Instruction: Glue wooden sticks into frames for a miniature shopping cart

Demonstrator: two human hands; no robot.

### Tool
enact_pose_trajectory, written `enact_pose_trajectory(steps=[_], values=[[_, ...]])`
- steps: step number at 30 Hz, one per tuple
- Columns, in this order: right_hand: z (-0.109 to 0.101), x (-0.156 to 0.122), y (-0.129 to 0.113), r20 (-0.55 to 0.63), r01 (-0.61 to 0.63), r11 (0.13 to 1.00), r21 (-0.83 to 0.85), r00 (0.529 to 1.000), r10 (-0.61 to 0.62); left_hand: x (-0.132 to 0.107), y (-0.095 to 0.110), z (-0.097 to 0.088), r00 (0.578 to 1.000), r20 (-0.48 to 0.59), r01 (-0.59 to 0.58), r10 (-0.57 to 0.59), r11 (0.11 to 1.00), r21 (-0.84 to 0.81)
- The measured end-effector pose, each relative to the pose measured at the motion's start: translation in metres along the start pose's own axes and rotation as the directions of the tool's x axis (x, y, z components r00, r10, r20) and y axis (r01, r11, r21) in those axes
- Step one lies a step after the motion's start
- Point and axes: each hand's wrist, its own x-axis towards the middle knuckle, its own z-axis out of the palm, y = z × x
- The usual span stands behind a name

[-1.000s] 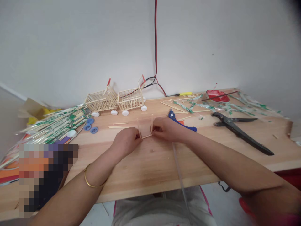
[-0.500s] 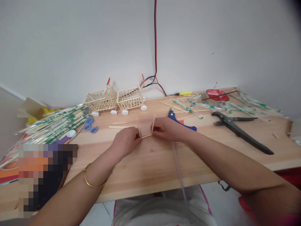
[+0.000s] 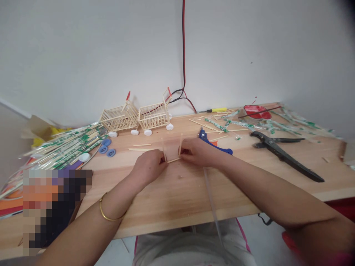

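Observation:
Between my hands stands a small U-shaped frame of thin wooden sticks, its bottom stick lying along the tabletop. My left hand is closed in a pinch at the foot of the left upright stick. With thumb and fingers, my right hand grips the lower part of the right upright stick. Just behind my right wrist lies a blue glue gun, partly hidden by the forearm. A long translucent rod runs from under that arm over the table's front edge.
Two miniature stick carts with white wheels stand at the back. Wrapped chopsticks and blue bottle caps lie left. Right are black cutters, a yellow-handled tool, a red dish and torn wrappers.
The right upright stick has tipped slightly to a more vertical stance in my right hand. My left hand keeps its place.

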Motion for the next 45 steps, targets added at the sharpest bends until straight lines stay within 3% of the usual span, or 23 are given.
enact_pose_trajectory(steps=[23,32,45], values=[[-0.002,-0.001,0.0,0.024,-0.015,0.999,-0.046,1.0,0.016,-0.001,0.002,-0.002,1.0,0.013,0.021,-0.021,0.999,-0.024],[0.001,-0.002,0.005,0.069,0.016,0.993,-0.12,0.998,-0.008,0.002,-0.007,0.003,1.0,-0.005,-0.028,0.027,0.996,-0.079],[0.0,-0.002,0.005,0.059,-0.004,0.991,-0.135,0.998,0.012,0.005,-0.012,0.004,1.0,-0.007,-0.008,0.007,0.983,-0.186]])
